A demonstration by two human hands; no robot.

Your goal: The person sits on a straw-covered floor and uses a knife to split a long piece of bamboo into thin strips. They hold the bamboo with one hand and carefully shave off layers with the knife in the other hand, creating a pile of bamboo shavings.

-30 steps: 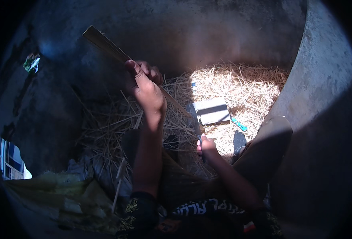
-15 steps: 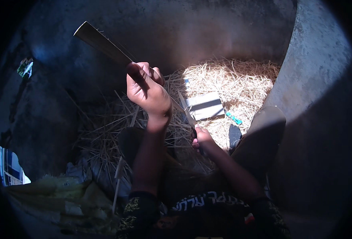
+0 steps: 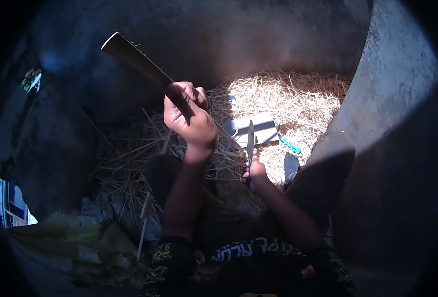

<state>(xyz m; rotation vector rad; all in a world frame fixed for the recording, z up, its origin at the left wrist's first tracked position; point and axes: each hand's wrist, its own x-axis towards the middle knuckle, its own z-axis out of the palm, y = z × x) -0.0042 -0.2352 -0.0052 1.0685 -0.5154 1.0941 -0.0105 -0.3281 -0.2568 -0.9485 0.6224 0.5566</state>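
Note:
My left hand is closed round a long split bamboo piece, raised in front of me. Its wide curved end points up to the far left, while a thin part runs past my wrist toward my right hand. Lower and to the right, my right hand grips a knife by its dark handle, with the blade pointing away from me. The thin end of the bamboo comes down beside the blade near the handle; whether they touch I cannot tell.
Pale shavings cover the ground between my legs and beyond. A light rectangular block lies there, with a teal object beside it. Grey curved walls stand around me. A yellow-green sheet lies at lower left.
The knife has swung from slanting left to nearly straight ahead, and my right hand has come slightly right and nearer. My left hand and the bamboo have shifted slightly right and down.

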